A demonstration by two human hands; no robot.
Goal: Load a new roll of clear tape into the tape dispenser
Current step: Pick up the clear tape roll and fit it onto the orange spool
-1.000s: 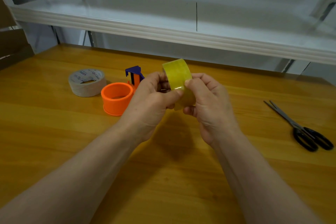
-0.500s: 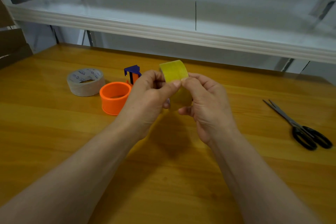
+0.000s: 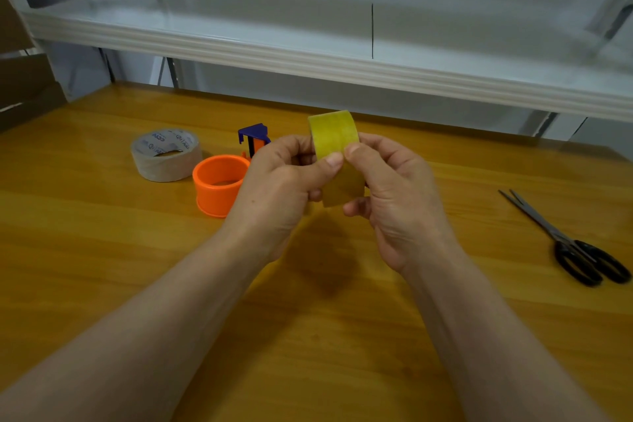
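Holding clear tape roll (image 3: pixel 334 134) upright above the table (image 3: pixel 102 250), both hands engaged
Left hand (image 3: pixel 277 188) and right hand (image 3: pixel 394 188) pinch the roll, thumbs meeting on its outer face, fingers (image 3: pixel 356 207) curled behind. Orange tape dispenser (image 3: pixel 219 185) at 9 o'clock of the hands, scissors (image 3: pixel 575 243) at 3 o'clock

Left arm: bare forearm, reaching from near left toward centre. My left hand (image 3: pixel 281 185): fingers curled, thumb pressed flat on the near face of the roll (image 3: pixel 334 134). Right arm: bare forearm, reaching from near right toward centre. My right hand (image 3: pixel 397 195): fingers curled round the roll's right side, thumb tip just beside the left thumb.
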